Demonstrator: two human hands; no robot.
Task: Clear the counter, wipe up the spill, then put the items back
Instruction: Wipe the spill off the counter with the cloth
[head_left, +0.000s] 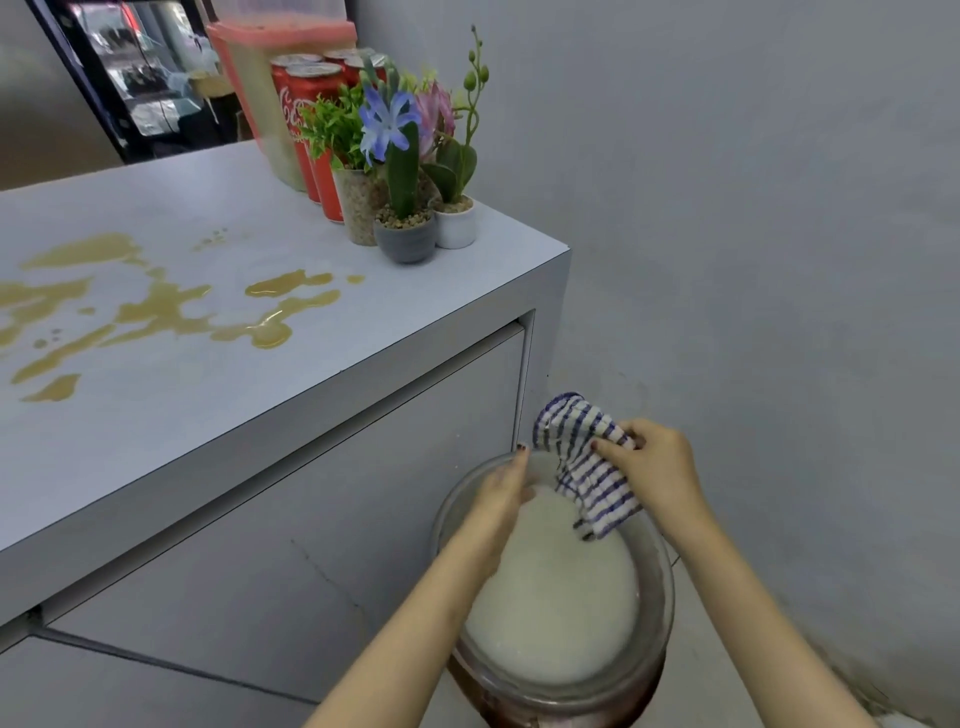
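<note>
A brown spill (171, 312) spreads in puddles over the left part of the pale counter (395, 322). Below the counter's right corner stands a clear bowl (657, 587) of white foamy water. My right hand (654, 462) grips a blue-and-white striped cloth (587, 462) above the bowl's far side, and the cloth's lower end hangs into the foam. My left hand (506, 493) reaches into the bowl at its far left rim, fingers extended down toward the foam; their tips are partly hidden.
At the counter's back right stand several red cola cans (306, 124), a pink-lidded plastic container (260, 93), and three small potted artificial plants (410, 208). A grey wall is on the right. The bowl rests on a dark red stool (519, 696).
</note>
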